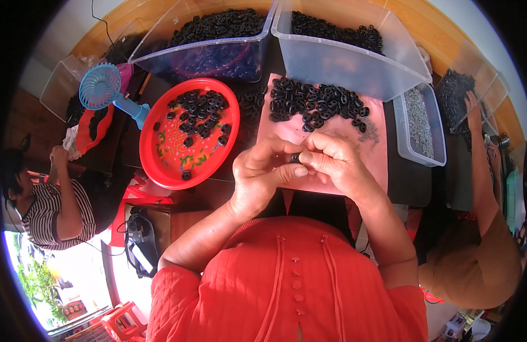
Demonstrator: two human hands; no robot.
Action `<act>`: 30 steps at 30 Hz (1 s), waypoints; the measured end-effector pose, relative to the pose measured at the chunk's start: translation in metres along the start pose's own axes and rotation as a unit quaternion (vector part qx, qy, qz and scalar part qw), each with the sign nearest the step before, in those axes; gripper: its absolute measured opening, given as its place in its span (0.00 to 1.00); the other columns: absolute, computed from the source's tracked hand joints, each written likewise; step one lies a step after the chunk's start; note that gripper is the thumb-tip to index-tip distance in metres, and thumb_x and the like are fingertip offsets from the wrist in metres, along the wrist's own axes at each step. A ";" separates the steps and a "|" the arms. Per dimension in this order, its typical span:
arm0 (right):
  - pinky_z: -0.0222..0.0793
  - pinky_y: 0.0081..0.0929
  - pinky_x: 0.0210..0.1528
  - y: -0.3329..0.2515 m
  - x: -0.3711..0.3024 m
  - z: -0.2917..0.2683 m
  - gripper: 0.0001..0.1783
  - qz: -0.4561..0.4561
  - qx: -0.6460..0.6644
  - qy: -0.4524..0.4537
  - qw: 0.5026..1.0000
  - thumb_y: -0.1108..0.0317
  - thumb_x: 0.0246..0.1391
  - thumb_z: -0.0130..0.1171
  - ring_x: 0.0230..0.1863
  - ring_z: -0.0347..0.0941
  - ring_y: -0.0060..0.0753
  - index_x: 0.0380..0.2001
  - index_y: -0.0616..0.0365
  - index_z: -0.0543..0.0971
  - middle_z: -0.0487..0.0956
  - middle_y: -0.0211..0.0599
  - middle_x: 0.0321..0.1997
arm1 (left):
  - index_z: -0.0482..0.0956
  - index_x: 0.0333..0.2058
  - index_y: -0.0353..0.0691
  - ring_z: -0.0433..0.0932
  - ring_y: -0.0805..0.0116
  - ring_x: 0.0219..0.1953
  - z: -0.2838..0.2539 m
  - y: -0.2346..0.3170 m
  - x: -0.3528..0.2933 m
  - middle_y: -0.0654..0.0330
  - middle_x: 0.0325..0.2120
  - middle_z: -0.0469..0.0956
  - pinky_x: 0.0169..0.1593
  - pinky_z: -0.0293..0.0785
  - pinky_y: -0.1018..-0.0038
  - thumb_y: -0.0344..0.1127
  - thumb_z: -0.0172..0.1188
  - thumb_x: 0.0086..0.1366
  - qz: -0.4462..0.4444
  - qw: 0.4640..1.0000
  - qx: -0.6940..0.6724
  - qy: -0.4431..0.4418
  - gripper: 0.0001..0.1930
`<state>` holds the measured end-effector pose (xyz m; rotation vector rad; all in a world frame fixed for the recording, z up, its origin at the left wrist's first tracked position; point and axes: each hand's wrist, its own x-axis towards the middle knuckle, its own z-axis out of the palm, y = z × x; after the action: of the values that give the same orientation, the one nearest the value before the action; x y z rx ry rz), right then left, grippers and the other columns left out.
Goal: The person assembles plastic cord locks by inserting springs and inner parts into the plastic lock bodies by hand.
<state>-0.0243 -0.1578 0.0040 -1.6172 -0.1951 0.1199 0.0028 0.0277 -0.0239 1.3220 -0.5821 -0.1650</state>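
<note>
Red shirt [297,273] up front, small black part [295,158] over the pink sheet [379,154]
Left hand [262,174] and right hand [338,165] both pinch it, grip closed; if that pinch slips, it'll probably drop.

A person wears a bright red top [229,285], its front marked by a central row of small red buttons [297,284] — at least one plainly round. A thin red cord [274,276] runs lengthwise on one side of the row, a matching cord [333,273] on the other. The left sleeve [175,299] shows a quilted, diamond-like texture; the right sleeve [409,310] is the same red. Both sleeves stop short, leaving the forearms bare — as are the left hand [262,174] and right hand [336,162]. Black clothing [317,214] shows past the top's edge.
</note>
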 end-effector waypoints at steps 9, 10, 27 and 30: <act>0.56 0.15 0.20 -0.001 -0.005 0.000 0.10 0.062 0.155 -0.040 0.985 0.70 0.61 0.56 0.18 0.63 0.14 0.31 0.68 0.77 0.70 0.27 0.23 | 0.78 0.42 0.33 0.76 0.79 0.30 -0.003 -0.001 0.001 0.63 0.30 0.79 0.32 0.73 0.82 0.24 0.74 0.47 0.121 0.989 0.084 -0.028 0.21; 0.56 0.14 0.19 -0.003 -0.006 0.002 0.10 0.071 0.167 -0.048 0.982 0.70 0.61 0.56 0.17 0.63 0.14 0.31 0.68 0.77 0.70 0.28 0.22 | 0.78 0.42 0.33 0.76 0.79 0.30 -0.003 0.000 0.000 0.63 0.30 0.79 0.32 0.73 0.82 0.24 0.74 0.47 0.121 0.989 0.084 -0.029 0.21; 0.54 0.14 0.19 -0.001 -0.013 0.004 0.09 0.050 0.122 -0.105 0.986 0.68 0.62 0.54 0.17 0.63 0.13 0.31 0.63 0.77 0.74 0.29 0.20 | 0.75 0.36 0.35 0.80 0.74 0.28 -0.010 0.002 -0.008 0.60 0.30 0.79 0.29 0.75 0.81 0.18 0.70 0.50 0.107 0.990 0.032 -0.091 0.16; 0.54 0.13 0.19 0.002 -0.015 0.010 0.09 0.066 0.192 -0.101 0.974 0.68 0.62 0.54 0.17 0.63 0.13 0.32 0.63 0.76 0.73 0.28 0.20 | 0.73 0.35 0.33 0.84 0.62 0.32 -0.004 0.008 -0.009 0.56 0.31 0.78 0.33 0.82 0.73 0.15 0.65 0.54 0.077 0.989 -0.073 -0.099 0.13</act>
<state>-0.0411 -0.1513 0.0003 -1.2289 -0.2061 0.4019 -0.0040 0.0371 -0.0200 1.1214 -0.8235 -0.2100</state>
